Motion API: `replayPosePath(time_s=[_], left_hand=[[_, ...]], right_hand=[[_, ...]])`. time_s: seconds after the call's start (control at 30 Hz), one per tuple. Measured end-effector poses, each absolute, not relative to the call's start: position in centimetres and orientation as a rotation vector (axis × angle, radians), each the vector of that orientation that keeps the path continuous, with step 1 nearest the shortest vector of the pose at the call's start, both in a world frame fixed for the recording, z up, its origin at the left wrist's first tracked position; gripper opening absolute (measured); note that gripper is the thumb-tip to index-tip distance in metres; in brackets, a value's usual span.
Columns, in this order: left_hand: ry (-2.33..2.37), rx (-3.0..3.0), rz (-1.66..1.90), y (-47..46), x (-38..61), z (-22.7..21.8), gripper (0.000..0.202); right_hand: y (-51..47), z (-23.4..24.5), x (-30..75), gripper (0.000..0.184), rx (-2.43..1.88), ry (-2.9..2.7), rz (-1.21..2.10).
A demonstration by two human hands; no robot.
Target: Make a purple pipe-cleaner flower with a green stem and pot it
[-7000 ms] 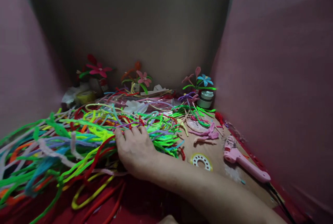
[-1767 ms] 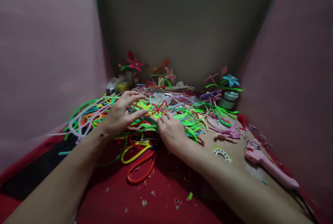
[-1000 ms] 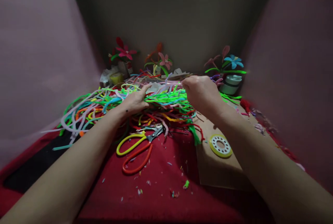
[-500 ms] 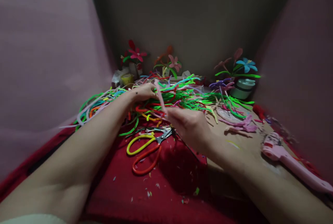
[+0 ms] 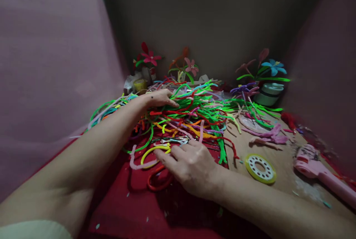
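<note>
My right hand (image 5: 191,168) is low over the red cloth, its fingers closed on a pale pink pipe cleaner (image 5: 134,161). One bent end of the pipe cleaner sticks out to the left; another pink length rises behind the knuckles. Beneath this hand lie scissors with a yellow and a red handle loop (image 5: 155,183), their blades mostly hidden. My left hand (image 5: 162,99) reaches to the heap of green pipe cleaners (image 5: 200,102), thumb and fingers apart, touching the heap's left side. Red, orange and purple pipe cleaners lie mixed in the heap.
On the cardboard (image 5: 236,187) at right lie a yellow-rimmed tape roll (image 5: 260,168), a pink glue gun (image 5: 319,168) and purple pieces (image 5: 274,135). Fuzzy flowers (image 5: 274,67) stand along the back, near a pale lidded jar (image 5: 268,94). Pinkish walls rise at both sides.
My right hand came down and toward me from the heap with the pink pipe cleaner, now over the scissors. My left hand's fingers have spread. The tape roll has come into sight.
</note>
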State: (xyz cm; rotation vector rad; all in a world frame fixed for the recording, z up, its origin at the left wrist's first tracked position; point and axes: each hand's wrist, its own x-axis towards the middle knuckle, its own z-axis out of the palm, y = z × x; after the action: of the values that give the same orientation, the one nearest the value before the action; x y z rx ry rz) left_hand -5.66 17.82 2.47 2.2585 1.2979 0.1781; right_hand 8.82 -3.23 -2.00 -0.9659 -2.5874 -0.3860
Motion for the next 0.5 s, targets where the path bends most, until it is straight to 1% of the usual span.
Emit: replayPosePath(time_s=[0.13,0.23,0.37,0.5], left_hand=[[1.217,2.126,0.152,18.2,-5.4,2.8,0.045],[1.225,2.14,0.137,18.5,-5.3,3.1,0.044],[1.184,2.171,0.137,18.5,-5.4,3.0,0.042],[1.226,2.262,0.131,17.9,-5.6,2.8,0.046]], right_hand=[[-0.7,-2.4,8.1,0.033,-1.323,-2.564,-0.303],[1.0,-2.6,7.7,0.034,-1.506,-2.55,-0.212],[1.4,-2.5,7.5,0.036,-1.563,-2.525,-0.175],[0.7,-2.4,7.4,0.036,-1.533,-2.544,-0.143]])
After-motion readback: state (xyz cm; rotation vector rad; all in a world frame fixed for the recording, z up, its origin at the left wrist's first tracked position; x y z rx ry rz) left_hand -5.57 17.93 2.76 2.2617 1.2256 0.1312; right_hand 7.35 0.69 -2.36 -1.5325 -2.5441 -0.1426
